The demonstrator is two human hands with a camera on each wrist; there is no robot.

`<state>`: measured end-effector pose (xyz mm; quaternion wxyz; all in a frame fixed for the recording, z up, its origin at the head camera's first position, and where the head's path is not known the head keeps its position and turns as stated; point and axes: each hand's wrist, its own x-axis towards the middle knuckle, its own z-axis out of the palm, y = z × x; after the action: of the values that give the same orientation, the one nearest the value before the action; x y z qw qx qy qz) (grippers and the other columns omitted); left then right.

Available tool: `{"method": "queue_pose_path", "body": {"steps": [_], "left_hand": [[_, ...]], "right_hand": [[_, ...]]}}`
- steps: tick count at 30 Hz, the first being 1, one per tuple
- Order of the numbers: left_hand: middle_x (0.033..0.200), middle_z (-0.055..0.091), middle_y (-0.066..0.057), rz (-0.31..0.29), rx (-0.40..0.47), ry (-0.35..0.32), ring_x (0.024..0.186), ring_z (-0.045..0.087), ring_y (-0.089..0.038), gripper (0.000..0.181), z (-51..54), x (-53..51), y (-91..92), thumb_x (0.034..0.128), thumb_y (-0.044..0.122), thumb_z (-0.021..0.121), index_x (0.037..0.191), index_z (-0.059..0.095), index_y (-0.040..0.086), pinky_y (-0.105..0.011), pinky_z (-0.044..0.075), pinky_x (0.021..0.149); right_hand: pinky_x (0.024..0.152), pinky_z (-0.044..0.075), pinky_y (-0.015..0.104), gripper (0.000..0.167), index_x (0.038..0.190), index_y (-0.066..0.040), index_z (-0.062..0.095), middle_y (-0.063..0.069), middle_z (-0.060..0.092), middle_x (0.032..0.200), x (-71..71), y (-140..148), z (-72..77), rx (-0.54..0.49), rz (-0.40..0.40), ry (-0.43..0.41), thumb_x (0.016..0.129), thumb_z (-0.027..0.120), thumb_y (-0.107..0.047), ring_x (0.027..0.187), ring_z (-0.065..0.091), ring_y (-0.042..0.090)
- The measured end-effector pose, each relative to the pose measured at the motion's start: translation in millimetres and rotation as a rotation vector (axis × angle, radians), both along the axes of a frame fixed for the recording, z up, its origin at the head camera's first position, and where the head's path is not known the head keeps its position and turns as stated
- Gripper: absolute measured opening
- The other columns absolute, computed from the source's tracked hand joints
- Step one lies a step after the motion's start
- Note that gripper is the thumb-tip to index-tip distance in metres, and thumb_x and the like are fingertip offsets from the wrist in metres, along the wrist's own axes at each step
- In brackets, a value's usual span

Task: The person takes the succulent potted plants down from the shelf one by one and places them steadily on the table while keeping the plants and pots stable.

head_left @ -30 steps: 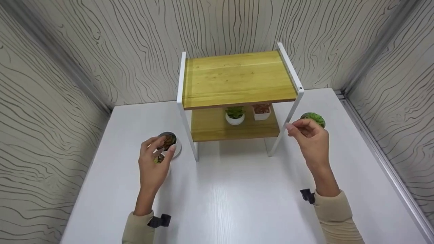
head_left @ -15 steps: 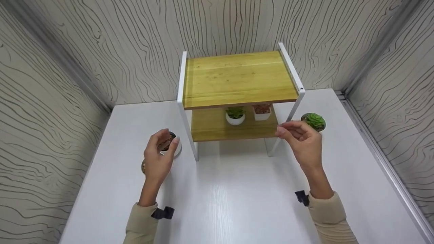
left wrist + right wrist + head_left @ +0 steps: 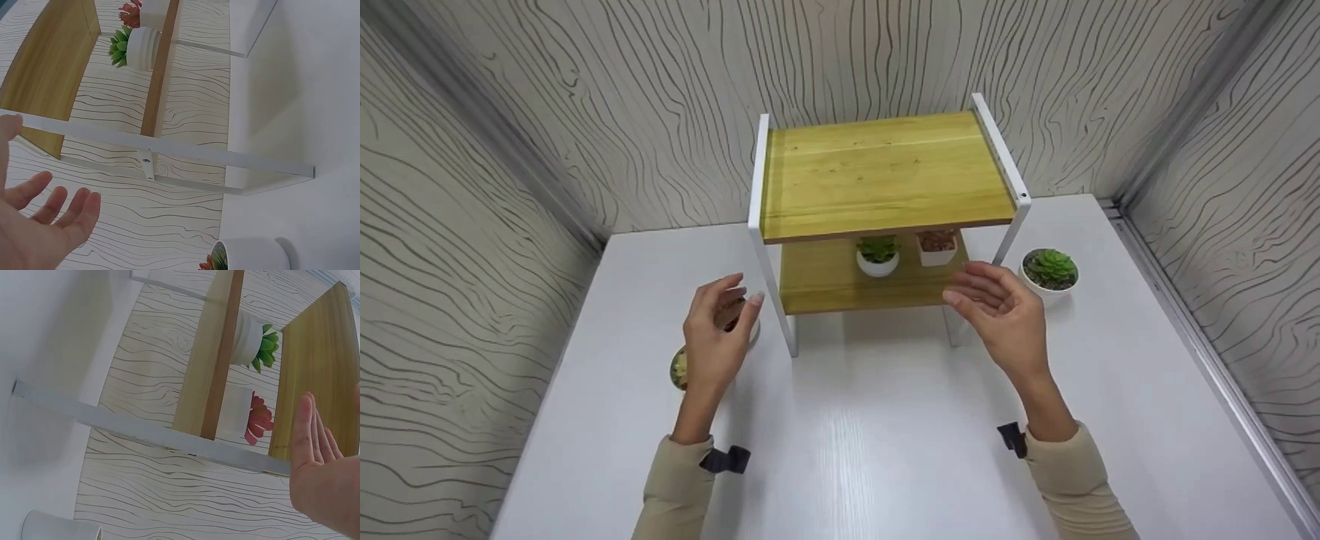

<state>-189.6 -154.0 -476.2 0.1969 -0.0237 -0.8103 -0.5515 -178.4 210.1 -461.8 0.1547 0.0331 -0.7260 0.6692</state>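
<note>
A two-tier wooden shelf with a white frame stands on the table. On its lower board sit a green succulent in a round white pot and a reddish succulent in a square white pot. My left hand hovers left of the shelf with fingers bent loosely and nothing held; it partly hides a pot with a dark reddish plant. Off the shelf's right front corner my right hand is raised, fingers together and thumb apart, holding nothing. Both hands look apart from the frame.
Right of the shelf stands a green succulent in a round pot. A small pot with a yellowish plant is partly covered by my left wrist. The white table has patterned walls on its left, back and right.
My right hand has moved left and a little nearer, uncovering the green succulent; its fingertips have spread from the thumb. My left hand has shifted slightly right and up, exposing the yellowish plant.
</note>
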Motion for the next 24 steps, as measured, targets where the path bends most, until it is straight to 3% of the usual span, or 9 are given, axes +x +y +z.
{"method": "queue_pose_path", "body": {"steps": [5,11,15,21,24], "left_hand": [[0.131,0.064,-0.011,0.005,0.015,-0.003,0.124,0.069,-0.027,0.042,0.8,-1.4,2.8,0.0984,0.018,0.076,0.137,0.064,0.006,-0.045,0.057,0.106],[0.13,0.065,-0.013,-0.019,0.033,0.004,0.123,0.069,-0.025,0.043,2.9,-7.1,8.4,0.0992,0.019,0.075,0.138,0.063,0.006,-0.049,0.056,0.106],[0.126,0.068,-0.015,-0.019,0.034,0.011,0.12,0.07,-0.024,0.042,4.2,-9.8,11.0,0.0994,0.018,0.075,0.137,0.063,0.004,-0.043,0.058,0.104],[0.124,0.069,-0.013,-0.016,0.041,-0.004,0.118,0.07,-0.023,0.04,5.4,-12.3,13.8,0.0997,0.017,0.074,0.137,0.064,0.004,-0.023,0.058,0.098],[0.126,0.069,-0.013,-0.022,0.06,-0.027,0.119,0.07,-0.023,0.04,5.0,-13.6,15.6,0.1005,0.019,0.073,0.137,0.064,0.006,-0.026,0.057,0.101]], "right_hand": [[0.092,0.061,0.024,0.049,0.135,0.005,0.063,0.026,0.073,0.126,-1.4,-7,-3.2,0.005,0.027,0.011,0.089,0.081,0.0,0.108,0.076,0.01],[0.095,0.06,0.023,0.048,0.132,0.004,0.065,0.023,0.073,0.125,-5.4,-14,-7.6,0.052,0.032,0.008,0.089,0.084,-0.007,0.111,0.075,0.016],[0.095,0.06,0.022,0.048,0.131,0.003,0.067,0.022,0.073,0.124,-8.5,-19,-9.7,0.077,0.041,0.011,0.089,0.085,-0.011,0.113,0.074,0.024],[0.093,0.06,0.021,0.045,0.128,0.0,0.07,0.018,0.075,0.121,-13.0,-29,-12.8,0.117,0.04,0.059,0.089,0.086,-0.016,0.111,0.075,0.03],[0.089,0.06,0.019,0.045,0.126,0.002,0.07,0.02,0.075,0.118,-14.9,-34,-14.0,0.141,0.02,0.068,0.088,0.086,-0.016,0.107,0.075,0.029]]}}
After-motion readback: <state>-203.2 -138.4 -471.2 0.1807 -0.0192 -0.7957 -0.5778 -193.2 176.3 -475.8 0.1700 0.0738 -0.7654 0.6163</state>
